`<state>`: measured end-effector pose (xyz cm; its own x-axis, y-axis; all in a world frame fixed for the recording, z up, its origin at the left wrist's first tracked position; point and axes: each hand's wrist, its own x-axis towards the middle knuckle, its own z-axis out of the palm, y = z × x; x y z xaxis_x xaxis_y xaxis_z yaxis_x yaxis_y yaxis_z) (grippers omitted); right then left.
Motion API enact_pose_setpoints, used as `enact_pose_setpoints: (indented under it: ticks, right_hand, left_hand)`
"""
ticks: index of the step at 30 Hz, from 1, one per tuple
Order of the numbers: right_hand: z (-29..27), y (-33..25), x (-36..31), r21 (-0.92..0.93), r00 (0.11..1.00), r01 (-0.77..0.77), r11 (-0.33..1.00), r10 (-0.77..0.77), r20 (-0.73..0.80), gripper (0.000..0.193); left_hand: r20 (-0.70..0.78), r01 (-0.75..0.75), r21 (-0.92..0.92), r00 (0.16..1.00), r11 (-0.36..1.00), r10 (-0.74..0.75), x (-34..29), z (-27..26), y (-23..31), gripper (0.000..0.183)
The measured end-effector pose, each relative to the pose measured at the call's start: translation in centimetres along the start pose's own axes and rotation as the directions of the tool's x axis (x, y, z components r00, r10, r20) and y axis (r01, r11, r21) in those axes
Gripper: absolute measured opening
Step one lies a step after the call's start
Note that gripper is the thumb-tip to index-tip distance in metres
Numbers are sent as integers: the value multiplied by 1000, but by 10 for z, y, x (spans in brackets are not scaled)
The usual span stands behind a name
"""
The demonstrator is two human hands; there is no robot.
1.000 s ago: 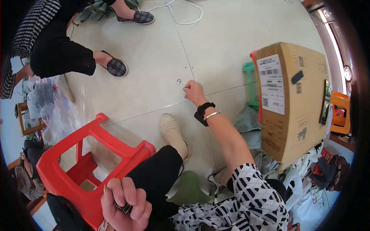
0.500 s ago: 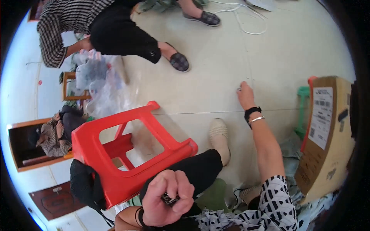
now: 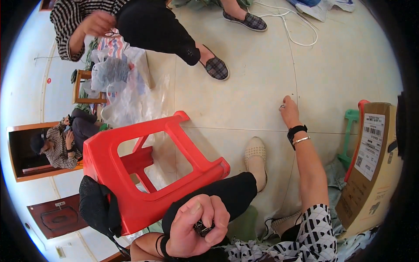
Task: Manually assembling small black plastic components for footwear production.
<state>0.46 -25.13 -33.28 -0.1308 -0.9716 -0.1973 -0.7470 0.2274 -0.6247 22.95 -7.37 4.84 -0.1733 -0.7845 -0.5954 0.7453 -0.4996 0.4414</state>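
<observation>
Two hands were busy: the right hand (image 3: pixel 289 110) had closed its fingers on the small metal piece (image 3: pixel 282 106) off the floor (image 3: pixel 244 96) — lying loose a second earlier — while the left hand (image 3: pixel 196 225) gripped dark clips (image 3: pixel 201 228) (partly hidden).

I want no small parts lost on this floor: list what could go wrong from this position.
1. The right hand stretches far out to pinch a small metal piece at its fingertips on the smooth tiled floor; a slip could send it skidding away.
2. The left hand is closed on small dark metal parts; leaning over may loosen that grip and spill them.
3. The red stool lies tipped beside the person's leg and could be knocked.
</observation>
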Motion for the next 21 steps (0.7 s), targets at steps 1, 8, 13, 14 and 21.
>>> enact_pose_setpoints:
  ticks: [1,8,13,14,21]
  right_hand:
    - [0,1,0,-2,1000,0,1000,0,6,18]
    - [2,6,1,-121,999,38,992,-37,18,18]
    - [0,2,5,-50,999,-32,998,32,10,15]
    - [1,3,8,-72,999,-21,997,23,25,15]
    - [5,9,7,-58,999,26,998,-28,-34,26]
  left_hand:
    - [22,-10,1,1000,1000,10,0,1,0,31]
    - [23,-10,-36,1000,999,11,3,5,0,31]
    - [26,7,-7,1000,1000,-7,1,1,-1,31]
    - [23,9,-10,1000,1000,-9,1,1,-1,31]
    - [22,-10,-39,1000,999,11,2,4,-1,31]
